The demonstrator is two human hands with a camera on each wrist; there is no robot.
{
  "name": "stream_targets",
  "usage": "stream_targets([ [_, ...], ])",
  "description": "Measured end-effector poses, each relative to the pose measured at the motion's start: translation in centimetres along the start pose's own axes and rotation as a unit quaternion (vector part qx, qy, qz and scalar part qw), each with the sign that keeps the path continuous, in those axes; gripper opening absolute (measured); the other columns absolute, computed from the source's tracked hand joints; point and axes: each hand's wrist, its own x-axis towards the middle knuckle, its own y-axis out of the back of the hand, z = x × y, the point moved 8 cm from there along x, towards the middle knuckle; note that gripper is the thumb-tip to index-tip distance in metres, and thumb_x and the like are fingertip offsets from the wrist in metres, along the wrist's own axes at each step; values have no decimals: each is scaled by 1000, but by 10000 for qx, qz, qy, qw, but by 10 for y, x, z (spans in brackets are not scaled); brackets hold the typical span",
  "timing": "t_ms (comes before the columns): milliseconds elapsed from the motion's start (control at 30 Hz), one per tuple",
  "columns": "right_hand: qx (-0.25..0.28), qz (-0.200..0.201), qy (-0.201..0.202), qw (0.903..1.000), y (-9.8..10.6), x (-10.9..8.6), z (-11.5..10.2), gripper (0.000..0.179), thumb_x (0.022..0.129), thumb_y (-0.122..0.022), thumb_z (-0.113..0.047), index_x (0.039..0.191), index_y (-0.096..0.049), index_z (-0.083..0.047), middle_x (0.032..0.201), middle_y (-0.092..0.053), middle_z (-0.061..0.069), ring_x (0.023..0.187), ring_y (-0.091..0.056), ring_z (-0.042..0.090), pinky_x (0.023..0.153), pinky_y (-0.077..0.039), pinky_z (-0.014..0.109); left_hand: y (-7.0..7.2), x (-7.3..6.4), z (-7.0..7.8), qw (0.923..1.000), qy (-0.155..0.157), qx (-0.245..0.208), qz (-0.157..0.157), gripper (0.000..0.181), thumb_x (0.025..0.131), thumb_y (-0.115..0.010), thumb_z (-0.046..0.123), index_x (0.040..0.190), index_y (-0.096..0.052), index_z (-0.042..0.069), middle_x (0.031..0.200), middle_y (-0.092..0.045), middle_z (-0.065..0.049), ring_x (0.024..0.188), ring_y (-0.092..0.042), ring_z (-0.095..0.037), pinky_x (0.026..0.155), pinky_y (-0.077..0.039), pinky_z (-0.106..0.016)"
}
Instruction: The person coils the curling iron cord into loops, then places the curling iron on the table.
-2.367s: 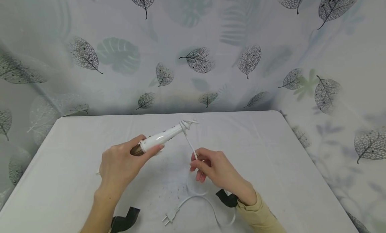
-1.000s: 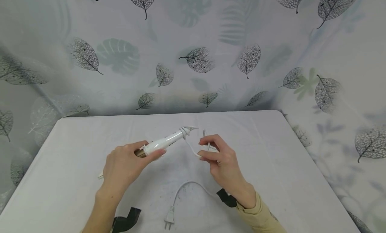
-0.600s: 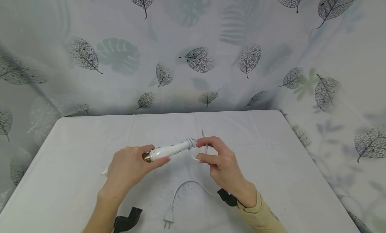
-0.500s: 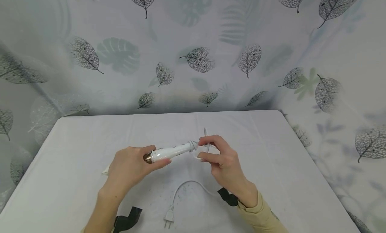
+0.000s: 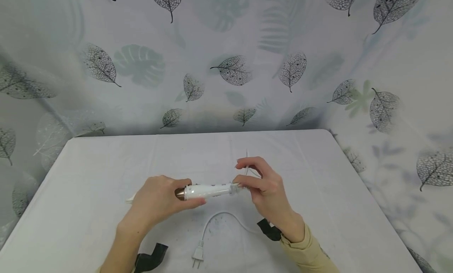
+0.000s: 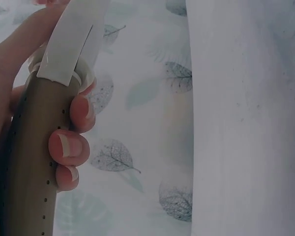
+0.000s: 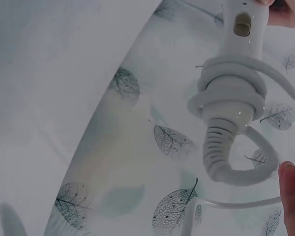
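My left hand (image 5: 159,194) grips a white curling iron (image 5: 209,191) around its brown barrel. In the left wrist view, fingers wrap the barrel (image 6: 34,137), which has rows of small holes, below a white clamp lever (image 6: 66,44). The iron lies nearly level, its handle end toward my right hand (image 5: 267,186). Coils of white cord (image 7: 231,93) circle that end, near a ribbed sleeve (image 7: 219,142). Thumb and forefinger of the right hand hold the cord beside the handle's end, a loop standing up between them.
On the white-covered table (image 5: 106,163), a two-pin plug (image 5: 198,253) lies near the front, its cord arching to the right under the right wrist. Black straps (image 5: 150,259) sit at both wrists. A leaf-patterned curtain (image 5: 212,96) rises behind the table.
The curling iron has swung down from a tilt to nearly level and shifted right. The right hand has moved up and right with the cord. The plug has turned toward the front edge.
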Motion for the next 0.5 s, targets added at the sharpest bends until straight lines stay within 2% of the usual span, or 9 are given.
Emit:
stream_targets([
  [100,-78,-11,28,10000,1,0,1,36,77,-66,24,83,-74,-10,106,-62,13,105,-62,27,103,-46,25,-2,0,4,9999,-58,-56,-148,46,75,-70,73,92,-74,30,59,-49,19,53,-39,0,48,-32,-20],
  [200,-121,-79,-6,9999,3,0,6,21,84,-71,10,86,-74,-11,106,-62,13,103,-62,26,101,-46,23,-3,-1,7,9995,-167,-111,-243,47,76,-70,73,92,-74,30,61,-52,20,54,-40,1,49,-33,-19],
  [333,120,-314,-316,9989,5,-2,16,11,86,-74,-1,91,-75,-10,106,-62,12,94,-61,22,91,-48,18,0,-2,11,9981,-540,-255,-165,42,76,-71,72,84,-68,31,57,-44,22,52,-38,4,48,-33,-18],
  [500,639,-538,-961,9919,5,-5,30,24,76,-78,9,93,-77,-7,103,-65,7,83,-61,14,73,-47,17,8,-5,18,9932,-1035,-495,192,38,74,-76,67,81,-65,31,55,-38,26,50,-34,8,46,-31,-16],
])
